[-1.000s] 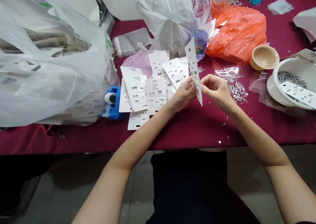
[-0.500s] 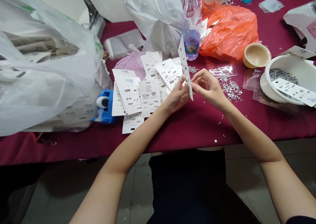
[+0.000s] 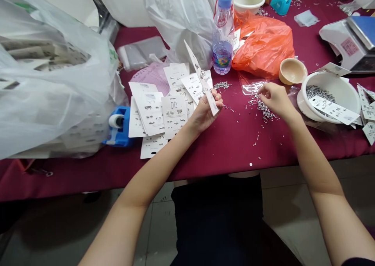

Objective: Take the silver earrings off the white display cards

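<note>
1. While your left hand (image 3: 203, 113) holds a white card (image 3: 202, 80) above the counter (image 3: 211, 152), its grip is clamped on the card's lower end, and your fingers show past the card's right side. The card tilts, upper end leaning left, and you see it nearly edge-on with small metal pieces along it.
2. Your right hand (image 3: 277, 99) is well apart from that card, at the pile (image 3: 266, 113) of small metal pieces. Its fingers are bent, with thumb and forefinger tips near each other; you cannot tell whether this grip is together or clamped on a piece.
3. To the left of your left hand, a spread of cards (image 3: 175, 115) overlaps on the counter, most bearing metal pieces. A blue tape dispenser (image 3: 122, 127) sits just beside the spread's left side.
4. Beyond your hands, a bottle (image 3: 222, 43) stands upright, with an orange bag (image 3: 265, 47) just to its right and a smaller heap (image 3: 222, 85) of metal pieces in front of it.
5. Near your right hand is a tan bowl (image 3: 293, 71). Farther right, a white bowl (image 3: 303, 105) holds more metal pieces, with a loose card (image 3: 334, 109) lying across its front.
</note>
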Tool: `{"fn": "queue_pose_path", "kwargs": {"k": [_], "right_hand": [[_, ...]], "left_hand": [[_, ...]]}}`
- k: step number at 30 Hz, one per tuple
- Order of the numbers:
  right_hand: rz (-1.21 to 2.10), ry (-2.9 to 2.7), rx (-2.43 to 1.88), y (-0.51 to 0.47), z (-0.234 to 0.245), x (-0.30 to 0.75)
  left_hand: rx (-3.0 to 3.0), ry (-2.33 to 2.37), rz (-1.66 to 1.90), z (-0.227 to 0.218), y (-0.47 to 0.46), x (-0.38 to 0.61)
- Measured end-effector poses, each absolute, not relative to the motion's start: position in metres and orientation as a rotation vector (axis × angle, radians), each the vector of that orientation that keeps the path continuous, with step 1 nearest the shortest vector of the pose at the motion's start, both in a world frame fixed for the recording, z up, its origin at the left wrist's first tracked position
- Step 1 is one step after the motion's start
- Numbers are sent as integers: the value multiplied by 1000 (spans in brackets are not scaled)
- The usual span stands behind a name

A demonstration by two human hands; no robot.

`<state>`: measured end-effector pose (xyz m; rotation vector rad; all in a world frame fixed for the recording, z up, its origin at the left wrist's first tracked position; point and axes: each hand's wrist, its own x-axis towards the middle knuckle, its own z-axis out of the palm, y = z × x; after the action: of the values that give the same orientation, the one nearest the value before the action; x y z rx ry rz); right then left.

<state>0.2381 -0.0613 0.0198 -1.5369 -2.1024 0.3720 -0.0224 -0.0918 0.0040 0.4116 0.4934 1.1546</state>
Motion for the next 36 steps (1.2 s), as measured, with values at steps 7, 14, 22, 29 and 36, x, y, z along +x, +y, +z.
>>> {"fn": "queue_pose_path", "kwargs": {"k": [7,14,22,29,36], "right_hand": [[233,-2234,-1670,-59,-4,244],[189,-2265,-1807,-57,-4,234],[430,-2099,-1643,-55,17,222],[1109,-1820,-949,-84,43,149],[1393,-1638,-809,-89,33,132]], "left_hand": [[481,498,1196,-1,-89,-22],[475,463,1177,-5,-89,-25],[467,456,1121,2,-92,-23],[445,450,1073,3,-95,-20],[497,441,1081,0,-95,-21]]}}
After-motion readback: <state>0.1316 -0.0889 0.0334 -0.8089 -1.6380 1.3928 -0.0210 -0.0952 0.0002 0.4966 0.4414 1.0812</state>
